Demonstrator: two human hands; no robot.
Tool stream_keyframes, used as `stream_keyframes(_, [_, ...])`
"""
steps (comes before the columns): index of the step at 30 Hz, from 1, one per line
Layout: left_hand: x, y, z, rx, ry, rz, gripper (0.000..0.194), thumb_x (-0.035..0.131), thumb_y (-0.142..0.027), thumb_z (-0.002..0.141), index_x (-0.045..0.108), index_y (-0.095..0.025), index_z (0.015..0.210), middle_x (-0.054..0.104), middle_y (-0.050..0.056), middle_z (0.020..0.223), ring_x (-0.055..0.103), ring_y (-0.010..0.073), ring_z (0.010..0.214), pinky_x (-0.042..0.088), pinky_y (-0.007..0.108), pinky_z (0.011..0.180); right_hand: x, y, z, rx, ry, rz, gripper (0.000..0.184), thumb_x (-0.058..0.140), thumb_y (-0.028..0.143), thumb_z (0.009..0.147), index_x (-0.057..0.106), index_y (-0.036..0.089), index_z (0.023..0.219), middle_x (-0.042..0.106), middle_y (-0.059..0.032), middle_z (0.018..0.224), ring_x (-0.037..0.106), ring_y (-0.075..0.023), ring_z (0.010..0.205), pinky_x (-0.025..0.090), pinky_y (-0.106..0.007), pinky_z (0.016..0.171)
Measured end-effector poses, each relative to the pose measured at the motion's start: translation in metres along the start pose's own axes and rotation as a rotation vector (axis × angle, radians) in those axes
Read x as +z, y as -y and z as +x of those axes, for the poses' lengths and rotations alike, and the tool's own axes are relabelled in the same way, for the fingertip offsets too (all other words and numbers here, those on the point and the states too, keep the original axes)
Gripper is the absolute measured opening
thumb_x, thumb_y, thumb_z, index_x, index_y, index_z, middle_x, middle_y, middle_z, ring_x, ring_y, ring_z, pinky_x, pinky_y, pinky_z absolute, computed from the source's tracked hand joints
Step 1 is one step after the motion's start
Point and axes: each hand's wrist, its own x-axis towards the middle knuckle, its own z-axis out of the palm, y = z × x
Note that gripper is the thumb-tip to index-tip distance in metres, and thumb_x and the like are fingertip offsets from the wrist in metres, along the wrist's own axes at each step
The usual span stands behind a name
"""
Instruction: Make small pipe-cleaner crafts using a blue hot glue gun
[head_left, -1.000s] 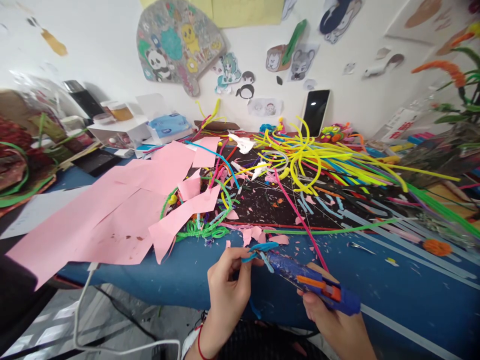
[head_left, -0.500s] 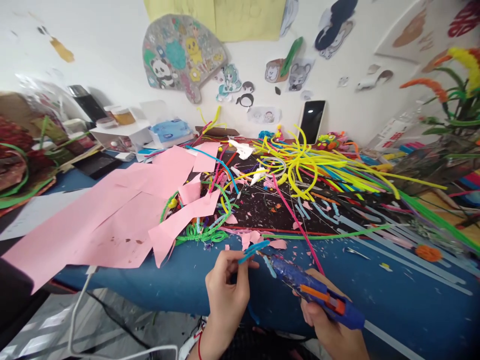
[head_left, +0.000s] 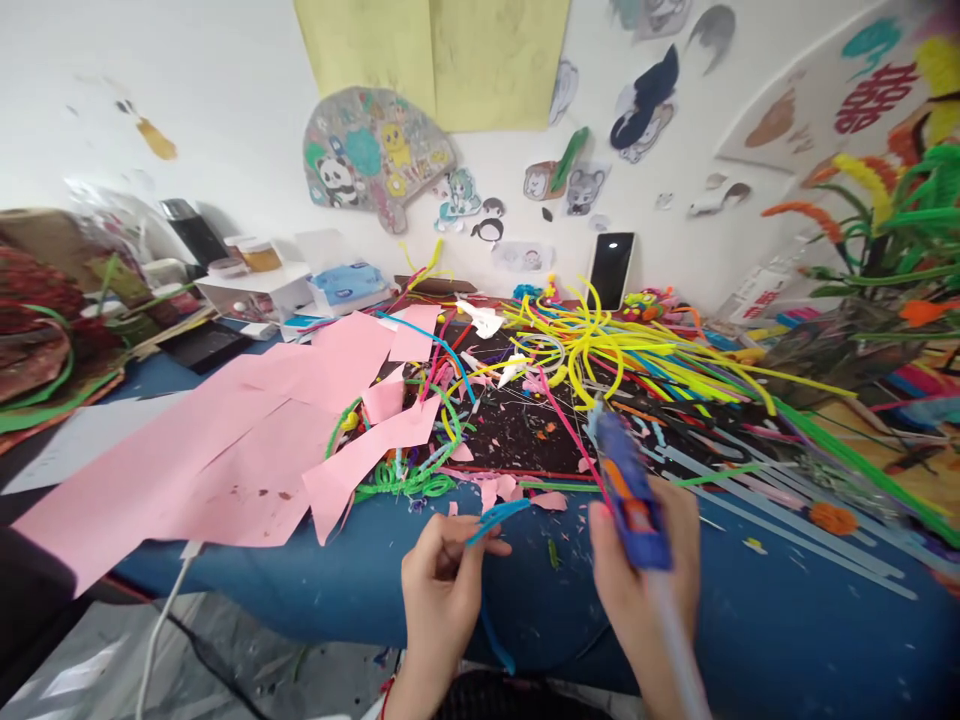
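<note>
My left hand [head_left: 444, 585] pinches a bent blue pipe cleaner [head_left: 504, 515] between thumb and fingers above the table's front edge. A longer blue length hangs below that hand. In my right hand [head_left: 651, 580] is a blue hot glue gun [head_left: 628, 490] with an orange part, its nozzle pointing away toward the dark mat. A pale glue stick [head_left: 675, 640] sticks out of its rear end. The gun's tip is blurred, and it stands apart from the blue pipe cleaner. Small pink paper scraps [head_left: 501, 490] lie just beyond my left hand.
Large pink paper sheets [head_left: 255, 450] cover the left of the blue table [head_left: 330, 590]. Yellow pipe cleaners [head_left: 660, 350] pile up at the back right. Glue sticks [head_left: 810, 535] lie at right, near a vase of pipe-cleaner flowers [head_left: 885, 240]. A phone [head_left: 611, 270] leans on the wall.
The glue gun has moved away from the blue pipe cleaner and turned to point forward. My left hand keeps its pinch, slightly lower. The camera view has tilted up a little.
</note>
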Motion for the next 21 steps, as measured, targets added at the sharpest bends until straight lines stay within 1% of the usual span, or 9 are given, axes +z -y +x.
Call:
stream_keyframes(1, [-0.002,-0.004,0.001,-0.052,-0.038,-0.041,0.014,0.065,-0.021,0.087,0.058,-0.019,0.076,0.076,0.002,0.072,0.075,0.0179,0.064,0.059,0.029,0.072,0.006,0.002,0.005,-0.013,0.013,-0.118,0.031,0.056,0.039,0.089,0.049,0.017,0.110,0.051,-0.0147,0.105,0.060,-0.0282,0.087,0.050,-0.039,0.066])
stream_keyframes(3, [-0.008,-0.011,0.002,-0.142,-0.099,-0.106,0.017,0.069,-0.025,0.084,0.056,-0.018,0.075,0.076,0.002,0.071,0.075,0.0172,0.061,0.059,0.027,0.067,0.021,0.003,0.013,-0.020,0.098,-0.268,0.036,0.054,0.033,0.088,0.048,0.013,0.117,0.047,-0.0188,0.114,0.061,-0.0281,0.083,0.051,-0.038,0.062])
stream_keyframes(6, [-0.023,-0.023,0.006,-0.188,-0.142,-0.141,0.020,0.073,-0.027,0.080,0.056,-0.018,0.079,0.077,0.003,0.071,0.074,0.0180,0.058,0.058,0.025,0.057,0.038,-0.005,0.017,-0.117,0.237,-0.399,0.042,0.052,0.023,0.087,0.047,0.008,0.125,0.046,-0.0201,0.113,0.062,-0.0301,0.085,0.053,-0.041,0.067])
stream_keyframes(9, [-0.042,-0.036,0.010,-0.129,-0.306,-0.098,0.020,0.074,-0.023,0.079,0.056,-0.019,0.087,0.075,0.000,0.065,0.072,0.0157,0.057,0.057,0.023,0.058,0.046,-0.018,0.016,-0.221,0.296,-0.503,0.042,0.052,0.023,0.088,0.050,0.007,0.127,0.051,-0.0186,0.105,0.060,-0.0319,0.087,0.052,-0.044,0.071])
stream_keyframes(11, [-0.056,-0.046,0.012,-0.059,-0.459,-0.056,0.022,0.074,-0.019,0.078,0.056,-0.020,0.091,0.071,-0.004,0.058,0.068,0.0118,0.053,0.055,0.019,0.059,0.048,-0.026,0.016,-0.249,0.293,-0.532,0.041,0.052,0.025,0.089,0.052,0.007,0.125,0.052,-0.0190,0.104,0.059,-0.0320,0.087,0.051,-0.044,0.071])
stream_keyframes(13, [-0.066,-0.056,0.011,-0.002,-0.546,-0.048,0.025,0.074,-0.016,0.077,0.056,-0.021,0.093,0.066,-0.007,0.052,0.062,0.0091,0.047,0.052,0.017,0.057,0.050,-0.028,0.017,-0.261,0.260,-0.533,0.041,0.051,0.028,0.090,0.054,0.006,0.125,0.053,-0.0205,0.104,0.058,-0.0338,0.091,0.050,-0.046,0.072])
stream_keyframes(15, [-0.068,-0.064,0.006,0.017,-0.540,-0.055,0.026,0.074,-0.015,0.076,0.056,-0.021,0.095,0.060,-0.009,0.046,0.057,0.0082,0.042,0.052,0.018,0.055,0.048,-0.021,0.017,-0.266,0.205,-0.487,0.042,0.051,0.030,0.090,0.056,0.006,0.124,0.054,-0.0209,0.105,0.056,-0.0358,0.095,0.049,-0.050,0.075])
stream_keyframes(18, [-0.056,-0.069,-0.004,-0.024,-0.406,-0.081,0.025,0.072,-0.018,0.079,0.054,-0.022,0.096,0.055,-0.011,0.044,0.055,0.0088,0.039,0.052,0.019,0.049,0.034,0.003,0.013,-0.269,0.171,-0.211,0.035,0.054,0.032,0.092,0.059,0.015,0.122,0.055,-0.0168,0.108,0.055,-0.0331,0.100,0.047,-0.052,0.083])
stream_keyframes(21, [-0.032,-0.067,-0.017,-0.097,-0.245,-0.122,0.021,0.070,-0.024,0.082,0.053,-0.022,0.095,0.060,-0.007,0.053,0.054,0.0088,0.040,0.046,0.017,0.041,0.008,0.030,0.005,-0.234,0.315,0.262,0.024,0.053,0.026,0.094,0.059,0.025,0.118,0.060,-0.0100,0.109,0.058,-0.0246,0.102,0.052,-0.040,0.084])
